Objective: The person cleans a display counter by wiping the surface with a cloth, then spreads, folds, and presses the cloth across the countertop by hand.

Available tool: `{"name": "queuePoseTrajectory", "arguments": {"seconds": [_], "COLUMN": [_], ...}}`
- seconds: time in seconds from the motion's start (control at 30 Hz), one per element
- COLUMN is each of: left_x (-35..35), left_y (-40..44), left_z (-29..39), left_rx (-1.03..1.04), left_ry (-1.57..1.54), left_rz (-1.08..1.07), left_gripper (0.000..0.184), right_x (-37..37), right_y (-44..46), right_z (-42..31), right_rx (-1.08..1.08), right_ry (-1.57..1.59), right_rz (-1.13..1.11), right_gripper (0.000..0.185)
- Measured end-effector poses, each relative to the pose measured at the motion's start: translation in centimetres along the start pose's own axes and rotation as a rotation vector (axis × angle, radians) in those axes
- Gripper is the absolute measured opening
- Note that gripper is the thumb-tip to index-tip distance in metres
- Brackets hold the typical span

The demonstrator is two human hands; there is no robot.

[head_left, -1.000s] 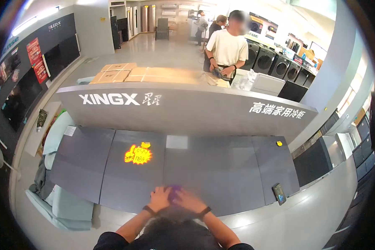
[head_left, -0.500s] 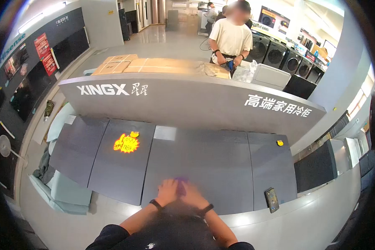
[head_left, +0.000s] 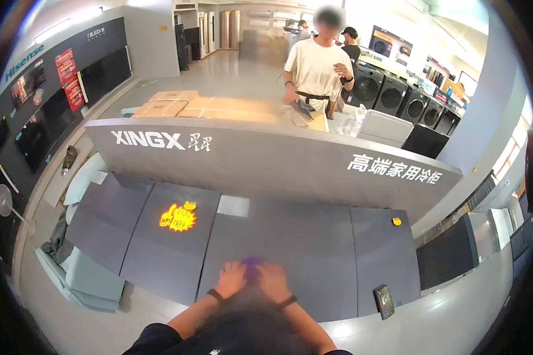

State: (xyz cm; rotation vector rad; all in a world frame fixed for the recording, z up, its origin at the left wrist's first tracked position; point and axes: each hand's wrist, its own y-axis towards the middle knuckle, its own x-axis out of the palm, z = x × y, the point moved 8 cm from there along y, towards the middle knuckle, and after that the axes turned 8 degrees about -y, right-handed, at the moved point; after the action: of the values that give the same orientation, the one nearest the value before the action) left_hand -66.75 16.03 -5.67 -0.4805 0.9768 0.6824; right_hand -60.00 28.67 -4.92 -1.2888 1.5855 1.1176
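Note:
In the head view, a small purple item (head_left: pixel 253 268), too blurred to name, sits between my two hands at the near part of a wide dark grey freezer lid (head_left: pixel 296 248). My left hand (head_left: pixel 232 279) grips its left side, with the fingers pointing forward. On the other side my right hand (head_left: pixel 273 284) closes round it, partly smeared. Both wrists wear dark bands. The lower part of the item is hidden by my hands and a blur.
A phone (head_left: pixel 384 302) lies at the right lid's near edge. Yellow price tags (head_left: pixel 179 218) stick to the lids. Behind them rises a grey sign panel (head_left: pixel 278 148). Beyond it, a person (head_left: pixel 317 68) in a light shirt stands by cardboard boxes (head_left: pixel 219 109). A pale green seat (head_left: pixel 95 278) is at left.
My view has tilted up slightly, so the lids sit lower. My hands stay at the purple item. The person opposite has straightened and raised one hand to chest height.

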Motion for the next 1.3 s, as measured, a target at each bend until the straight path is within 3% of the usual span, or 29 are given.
{"name": "queuePoseTrajectory", "arguments": {"seconds": [0.1, 0.3, 0.4, 0.6, 0.7, 0.9, 1.0, 1.1, 1.2, 1.3], "left_x": [0.1, -0.1, 1.0, 0.9, 1.7, 2.5, 1.4, -0.7, -1.6, -0.3], "left_y": [-0.5, -3.9, -2.7, 1.6, 0.0, -3.4, -1.8, 0.7, 0.2, -2.2], "left_z": [-0.5, -1.3, -1.5, 1.1, 1.3, 0.3, 0.7, 4.1, 6.0, 7.0], "left_rx": [0.060, 0.148, 0.155, 0.011, 0.068, 0.136, -0.088, 0.120, 0.012, 0.015], "left_ry": [-0.025, -0.047, -0.040, 0.037, 0.091, -0.158, -0.273, -0.286, -0.100, -0.052], "left_rz": [0.017, -0.174, -0.051, -0.072, -0.066, -0.055, -0.065, -0.156, -0.220, -0.307], "left_gripper": [0.050, 0.053, 0.052, 0.047, 0.047, 0.056, 0.060, 0.062, 0.064, 0.066], "right_x": [-0.7, -1.7, -1.2, -1.3, -1.0, -1.9, -3.1, -1.9, -1.9, -0.7], "right_y": [-0.3, -3.2, -2.2, 1.2, -0.4, -3.5, -2.3, -0.7, -0.4, -3.4], "right_z": [-0.2, -4.0, -2.5, -0.1, -1.1, -0.9, 0.1, 1.1, 1.3, 0.3], "right_rx": [0.102, 0.015, 0.064, 0.098, 0.042, 0.110, 0.158, 0.063, 0.063, 0.036], "right_ry": [0.120, 0.036, 0.160, 0.090, -0.043, 0.216, 0.233, 0.281, 0.273, 0.105], "right_rz": [-0.050, -0.160, -0.090, -0.052, -0.080, -0.081, -0.031, -0.081, -0.219, -0.172], "right_gripper": [0.042, 0.042, 0.043, 0.044, 0.040, 0.036, 0.038, 0.037, 0.037, 0.036]}}
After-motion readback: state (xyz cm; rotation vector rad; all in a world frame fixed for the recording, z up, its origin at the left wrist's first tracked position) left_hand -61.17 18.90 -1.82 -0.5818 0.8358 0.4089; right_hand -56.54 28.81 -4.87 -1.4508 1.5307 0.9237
